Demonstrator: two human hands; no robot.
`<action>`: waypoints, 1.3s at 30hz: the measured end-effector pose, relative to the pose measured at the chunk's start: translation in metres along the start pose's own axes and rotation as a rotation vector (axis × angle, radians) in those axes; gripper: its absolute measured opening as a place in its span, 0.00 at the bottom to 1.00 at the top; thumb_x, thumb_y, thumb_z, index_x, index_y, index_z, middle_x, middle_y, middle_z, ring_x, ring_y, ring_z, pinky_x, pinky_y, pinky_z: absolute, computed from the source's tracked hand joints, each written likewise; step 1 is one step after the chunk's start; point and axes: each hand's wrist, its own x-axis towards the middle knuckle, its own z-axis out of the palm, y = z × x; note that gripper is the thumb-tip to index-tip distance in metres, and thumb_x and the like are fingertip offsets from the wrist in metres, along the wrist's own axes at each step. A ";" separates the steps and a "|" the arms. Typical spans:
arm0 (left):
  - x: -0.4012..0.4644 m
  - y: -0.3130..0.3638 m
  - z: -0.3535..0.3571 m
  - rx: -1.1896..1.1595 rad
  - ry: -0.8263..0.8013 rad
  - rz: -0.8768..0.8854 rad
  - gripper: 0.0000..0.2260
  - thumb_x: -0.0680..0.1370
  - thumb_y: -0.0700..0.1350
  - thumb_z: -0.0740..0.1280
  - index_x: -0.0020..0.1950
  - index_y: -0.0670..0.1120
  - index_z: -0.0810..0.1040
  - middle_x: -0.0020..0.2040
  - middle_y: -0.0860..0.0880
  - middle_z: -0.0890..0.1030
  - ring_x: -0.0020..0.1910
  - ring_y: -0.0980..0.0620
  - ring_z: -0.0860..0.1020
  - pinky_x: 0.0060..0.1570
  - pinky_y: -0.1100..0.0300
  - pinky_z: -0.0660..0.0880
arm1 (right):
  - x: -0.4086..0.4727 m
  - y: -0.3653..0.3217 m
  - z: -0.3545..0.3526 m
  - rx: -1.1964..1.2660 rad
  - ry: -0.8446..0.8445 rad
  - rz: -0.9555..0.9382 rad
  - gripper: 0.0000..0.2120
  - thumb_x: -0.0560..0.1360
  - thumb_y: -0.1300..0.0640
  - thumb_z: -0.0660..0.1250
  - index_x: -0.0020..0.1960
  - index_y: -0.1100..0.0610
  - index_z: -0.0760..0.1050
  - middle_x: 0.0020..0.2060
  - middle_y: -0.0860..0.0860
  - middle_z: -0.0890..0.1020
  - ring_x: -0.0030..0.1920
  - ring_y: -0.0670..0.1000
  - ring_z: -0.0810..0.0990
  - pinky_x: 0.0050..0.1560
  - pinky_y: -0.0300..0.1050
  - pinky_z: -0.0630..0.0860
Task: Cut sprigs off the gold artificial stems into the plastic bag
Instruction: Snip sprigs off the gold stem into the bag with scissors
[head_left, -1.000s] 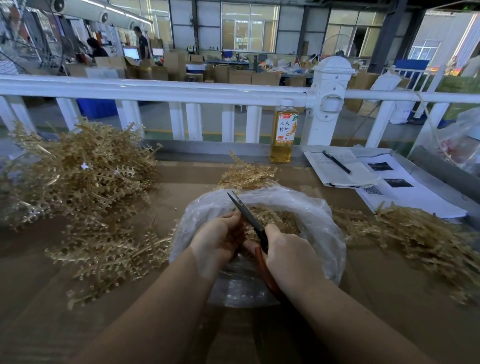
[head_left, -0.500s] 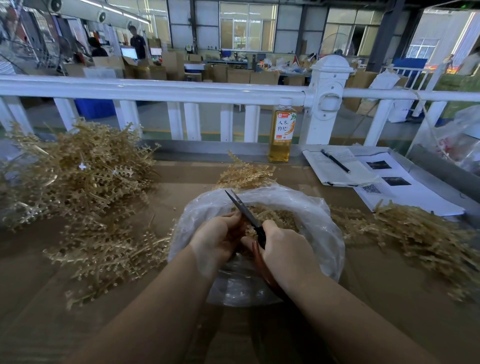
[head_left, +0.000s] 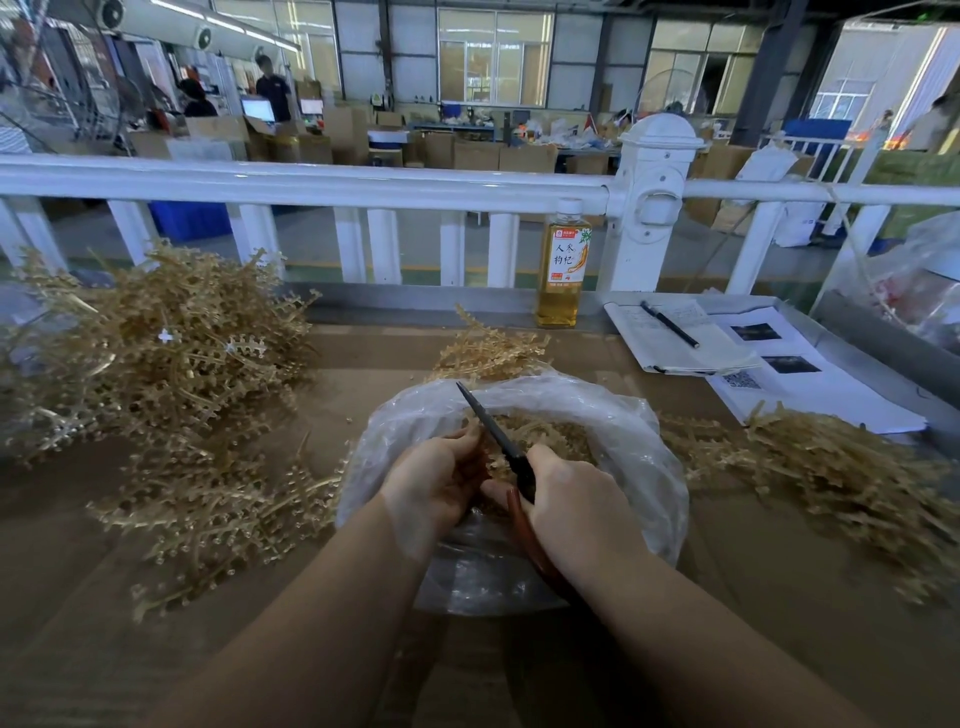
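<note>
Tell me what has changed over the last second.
Hardly anything. The right hand keeps holding the scissors, blades closed over the plastic bag; the left hand still pinches a gold sprig beside the blades. The piles of gold stems and the bottle stayed put.

Bottle (head_left: 562, 270), pen (head_left: 669, 324) on papers (head_left: 691, 348)

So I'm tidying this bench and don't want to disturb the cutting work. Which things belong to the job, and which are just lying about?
In the job:
- scissors, held by the right hand
- sprig held by the left hand
- plastic bag with cut sprigs
- gold stems piled left, more on the right

Lying about:
- drink bottle
- notebook with pen
- printed sheets
</note>
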 end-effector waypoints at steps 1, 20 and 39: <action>0.000 0.000 0.000 -0.016 0.013 -0.003 0.06 0.79 0.38 0.61 0.48 0.40 0.78 0.40 0.44 0.79 0.37 0.49 0.78 0.28 0.61 0.77 | 0.000 0.001 -0.001 0.023 0.014 0.014 0.20 0.76 0.34 0.58 0.48 0.51 0.68 0.37 0.47 0.78 0.42 0.51 0.79 0.41 0.44 0.73; 0.000 -0.006 0.002 0.013 0.145 0.172 0.06 0.82 0.39 0.58 0.48 0.43 0.73 0.41 0.43 0.78 0.38 0.48 0.78 0.32 0.56 0.77 | -0.005 0.006 -0.017 0.087 0.088 0.061 0.17 0.74 0.37 0.64 0.55 0.48 0.74 0.39 0.43 0.77 0.39 0.45 0.73 0.39 0.37 0.67; -0.006 0.007 0.008 0.104 0.151 0.294 0.14 0.76 0.37 0.68 0.37 0.46 0.64 0.27 0.50 0.68 0.16 0.59 0.66 0.18 0.69 0.64 | -0.003 -0.009 -0.028 0.302 -0.135 0.126 0.15 0.75 0.37 0.62 0.44 0.49 0.70 0.38 0.45 0.78 0.42 0.46 0.77 0.43 0.44 0.71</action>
